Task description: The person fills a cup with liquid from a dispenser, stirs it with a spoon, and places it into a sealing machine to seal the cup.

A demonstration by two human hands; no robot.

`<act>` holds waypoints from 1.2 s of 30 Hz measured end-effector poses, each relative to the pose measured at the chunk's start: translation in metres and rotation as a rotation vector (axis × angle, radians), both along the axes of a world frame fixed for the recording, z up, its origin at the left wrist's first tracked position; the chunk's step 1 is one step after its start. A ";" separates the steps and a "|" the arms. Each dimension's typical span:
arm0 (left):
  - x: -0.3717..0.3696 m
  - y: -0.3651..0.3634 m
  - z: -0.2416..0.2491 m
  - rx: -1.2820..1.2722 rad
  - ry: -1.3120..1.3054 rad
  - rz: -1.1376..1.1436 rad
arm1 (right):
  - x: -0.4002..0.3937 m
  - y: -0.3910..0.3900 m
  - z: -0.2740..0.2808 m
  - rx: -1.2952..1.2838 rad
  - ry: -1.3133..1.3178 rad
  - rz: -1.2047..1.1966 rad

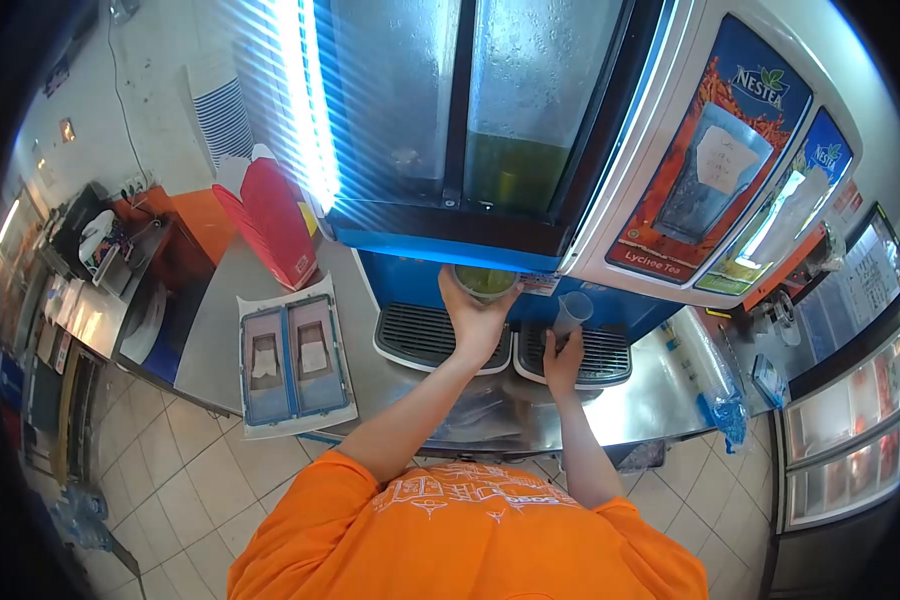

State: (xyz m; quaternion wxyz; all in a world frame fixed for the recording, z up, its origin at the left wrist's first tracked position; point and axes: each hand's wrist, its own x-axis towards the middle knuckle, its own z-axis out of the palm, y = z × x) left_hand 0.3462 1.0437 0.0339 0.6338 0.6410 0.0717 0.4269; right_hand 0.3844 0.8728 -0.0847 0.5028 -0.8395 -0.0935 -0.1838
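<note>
My left hand [478,318] is wrapped round a clear cup [485,284] with green liquid in it, held up under the front of the drink dispenser [440,238]. Behind the dispenser's right window stands more green liquid [515,172]. Lower and to the right, my right hand [564,358] grips a small translucent cup [573,308] above the right drip tray [602,358]. The left drip tray [415,335] lies below and left of my left hand.
A red carton [273,225] and a blue-framed panel [292,360] are on the steel counter [205,345] at the left. Stacked cups [222,120] hang on the wall. A plastic-wrapped roll [700,370] lies at the counter's right. The tea machine [620,245] juts out at the upper right.
</note>
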 end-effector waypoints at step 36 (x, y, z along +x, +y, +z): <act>-0.139 0.070 0.007 0.056 0.143 -0.031 | -0.014 0.124 0.014 -0.094 0.058 0.267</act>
